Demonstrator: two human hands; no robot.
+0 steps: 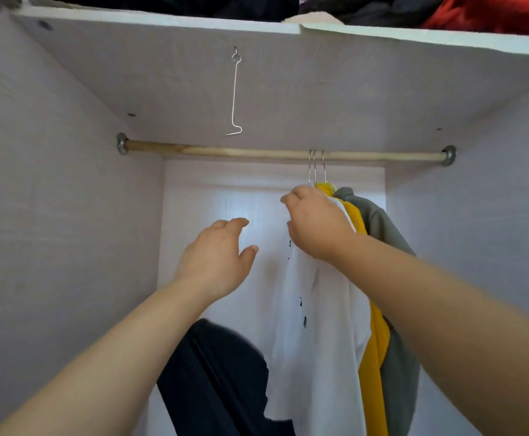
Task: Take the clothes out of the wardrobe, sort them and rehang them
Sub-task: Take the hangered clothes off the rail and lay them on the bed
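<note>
The left hand (217,258) reaches forward with loose fingers, holding nothing, above one dark garment (219,379). To its right, the right hand (316,225) grips the top of one white shirt (316,341). Right of that hand hang one yellow top (375,357) and one grey top (398,372), making three hangers (316,165) on one rod (225,151) above the hands.

R hand (318,223) grips white shirt (316,325) on rod (225,151) – L hand (219,262) open
</note>
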